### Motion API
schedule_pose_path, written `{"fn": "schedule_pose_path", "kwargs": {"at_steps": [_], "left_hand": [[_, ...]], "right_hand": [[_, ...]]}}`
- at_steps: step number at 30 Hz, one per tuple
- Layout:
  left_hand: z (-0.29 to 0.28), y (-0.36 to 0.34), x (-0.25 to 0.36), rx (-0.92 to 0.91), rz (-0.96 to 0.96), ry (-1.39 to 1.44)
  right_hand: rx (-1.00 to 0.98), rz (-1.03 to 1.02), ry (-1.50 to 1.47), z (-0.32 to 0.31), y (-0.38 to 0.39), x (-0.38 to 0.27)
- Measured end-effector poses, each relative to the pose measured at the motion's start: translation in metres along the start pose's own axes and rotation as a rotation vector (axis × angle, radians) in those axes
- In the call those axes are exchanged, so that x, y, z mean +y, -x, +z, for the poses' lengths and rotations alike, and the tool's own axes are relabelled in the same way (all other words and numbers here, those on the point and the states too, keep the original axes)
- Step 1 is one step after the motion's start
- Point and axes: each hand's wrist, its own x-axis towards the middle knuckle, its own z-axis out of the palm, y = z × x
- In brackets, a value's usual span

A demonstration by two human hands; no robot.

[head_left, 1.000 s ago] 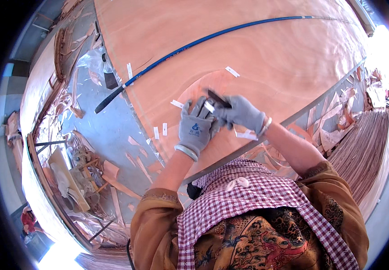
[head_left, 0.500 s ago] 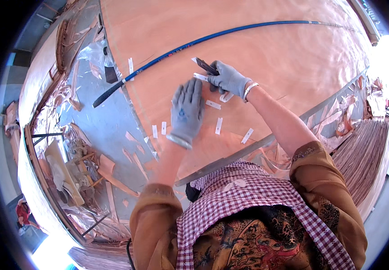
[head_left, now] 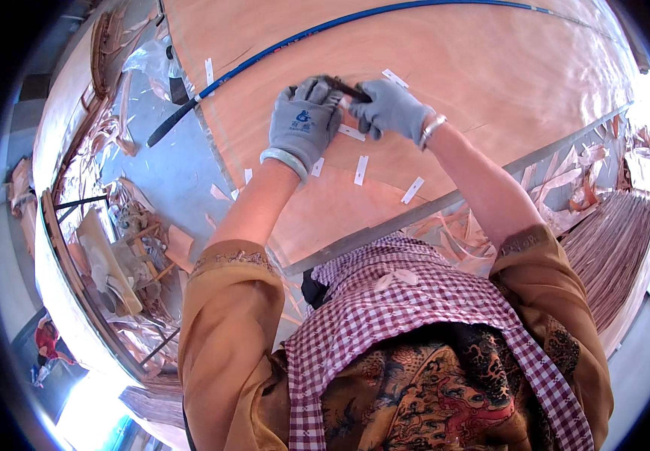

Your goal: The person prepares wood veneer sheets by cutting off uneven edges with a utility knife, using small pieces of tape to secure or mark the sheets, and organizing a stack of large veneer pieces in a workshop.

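Observation:
A large thin sheet of pinkish wood veneer (head_left: pixel 445 98) lies before me, with short white tape strips (head_left: pixel 360 170) stuck on it. My right hand (head_left: pixel 395 113), in a grey glove, is closed round a dark-handled utility knife (head_left: pixel 351 91) that points left. My left hand (head_left: pixel 301 124), also gloved, meets the knife's far end with its fingers bent and close together. Whatever those fingers pinch is hidden. Between the hands lies another white tape strip (head_left: pixel 352 133), partly beside the left thumb. A further tape strip (head_left: pixel 394 78) sits beyond my right hand.
A long blue rod (head_left: pixel 295 39) with a black grip (head_left: pixel 173 124) crosses the sheet's far side. Veneer scraps (head_left: pixel 140 233) and a clear plastic bag (head_left: pixel 150 60) lie at left. Stacked veneer (head_left: pixel 614 255) stands at right. A straight grey edge (head_left: pixel 415 218) runs along the sheet's near side.
My left hand has gone from lying flat over the sheet to bent fingers at the knife. The knife has turned and now meets it. The view has shifted, and a tape strip shows beyond my right hand.

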Motion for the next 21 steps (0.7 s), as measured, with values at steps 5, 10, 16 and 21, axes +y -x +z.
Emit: {"fn": "schedule_pose_path", "kwargs": {"at_steps": [5, 10, 16, 21], "left_hand": [[0.009, 0.013, -0.030, 0.066, 0.054, 0.196], [-0.028, 0.059, -0.086, 0.182, 0.089, 0.556], [-0.043, 0.269, -0.209, -0.176, -0.067, 0.663], [-0.002, 0.401, -0.292, -0.554, 0.015, 0.339]], "right_hand": [[-0.061, -0.086, -0.047, 0.023, 0.050, -0.042], [0.147, -0.494, 0.219, 0.047, 0.060, -0.012], [0.031, -0.219, 0.139, 0.183, 0.064, -0.059], [-0.087, -0.210, -0.185, 0.286, 0.017, -0.111]]}}
